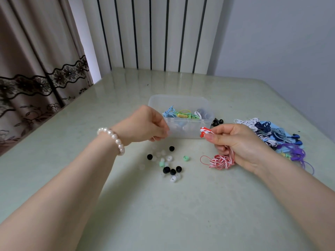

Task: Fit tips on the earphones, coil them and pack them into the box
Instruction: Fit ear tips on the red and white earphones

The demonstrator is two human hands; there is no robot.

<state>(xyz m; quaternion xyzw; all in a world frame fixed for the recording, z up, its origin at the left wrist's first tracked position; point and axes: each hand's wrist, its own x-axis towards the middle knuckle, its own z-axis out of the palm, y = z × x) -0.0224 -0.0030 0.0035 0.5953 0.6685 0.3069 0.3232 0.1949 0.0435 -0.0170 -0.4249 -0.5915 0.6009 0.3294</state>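
Pinching a red-and-white earbud (204, 131) in right hand (239, 144) fingertips, just right of the clear plastic box (178, 115); striped cable (220, 161) dangling below. Left hand (145, 125) fingertips pressed together before the box, contents unclear. Loose silicone tips (166, 164) scattered nearer.

You have one clear box (188, 132), five black tips (166, 170), two green tips (185, 158), two white tips (173, 178) and one red-and-white earphone (204, 132); the clear tips are too faint to count.
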